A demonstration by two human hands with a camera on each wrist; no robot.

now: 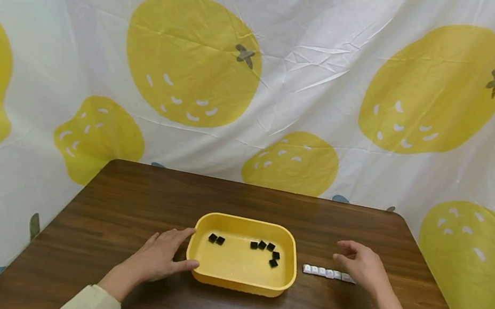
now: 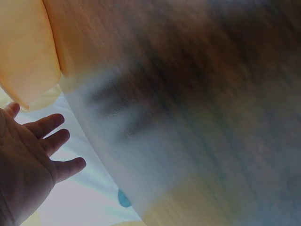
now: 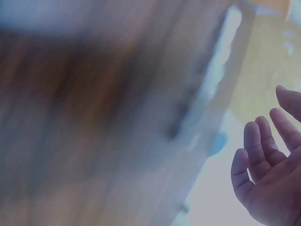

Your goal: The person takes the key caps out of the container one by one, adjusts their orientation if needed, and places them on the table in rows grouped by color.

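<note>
A yellow tray (image 1: 236,284) with low walls sits mid-table. Inside it lie several small black square pieces (image 1: 276,255), two toward the left and the others curving along the right. My left hand (image 1: 155,257) rests at the tray's left side, fingers spread and loosely straight, thumb and fingertips right at the rim. To the right of the tray runs a straight row of small white square pieces (image 1: 322,272) with faint marks. Over the row's right end hovers my right hand (image 1: 366,270), its fingers loosely bent and nothing between them; it hides part of the row.
The dark brown wooden table (image 1: 164,190) has a glossy top and rounded far corners. Behind it hangs a white cloth (image 1: 305,93) printed with yellow lemons. In the right wrist view, the white row is blurred.
</note>
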